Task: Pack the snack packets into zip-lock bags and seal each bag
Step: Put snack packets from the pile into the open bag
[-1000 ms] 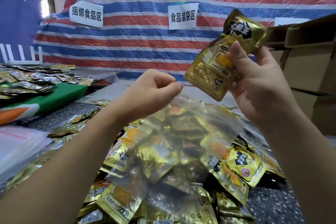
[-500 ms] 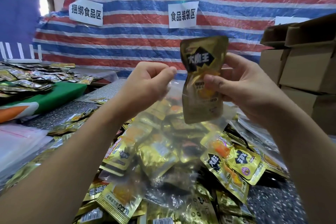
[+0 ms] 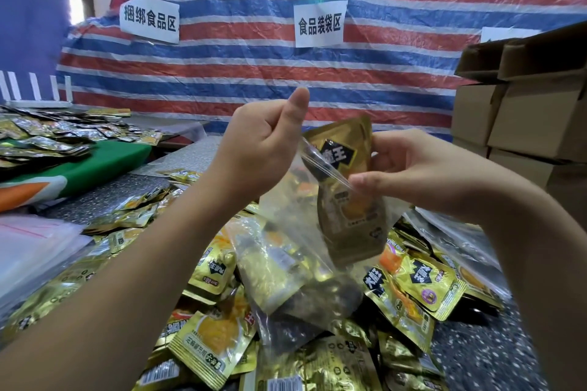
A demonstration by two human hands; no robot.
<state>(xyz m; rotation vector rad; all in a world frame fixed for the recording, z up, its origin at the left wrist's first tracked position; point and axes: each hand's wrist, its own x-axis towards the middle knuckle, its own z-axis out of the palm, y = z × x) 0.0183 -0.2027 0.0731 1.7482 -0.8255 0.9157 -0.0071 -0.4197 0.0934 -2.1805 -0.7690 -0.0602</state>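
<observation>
**Gold packet halfway into zip-lock bag**

Left hand (image 3: 263,149) is fisted w/ thumb up, pinching one lip of the clear zip-lock bag (image 3: 295,257) at its mouth & holding it up above the packet pile (image 3: 222,327). Right hand (image 3: 409,168) pinches the gold snack packet (image 3: 346,200) btwn thumb & fingers; packet stands upright, lower part inside the bag mouth, top w/ black label sticking out above the zip strip. Bag already has some gold packets at its bottom, hanging just over the pile. Pile covers the speckled surface (image 3: 476,359) below both hands. Left of pile: stack of empty clear bags (image 3: 31,244). Right of pile: cardboard boxes (image 3: 524,111). Behind pile: striped tarp (image 3: 317,73) w/ two white signs (image 3: 319,24).
</observation>
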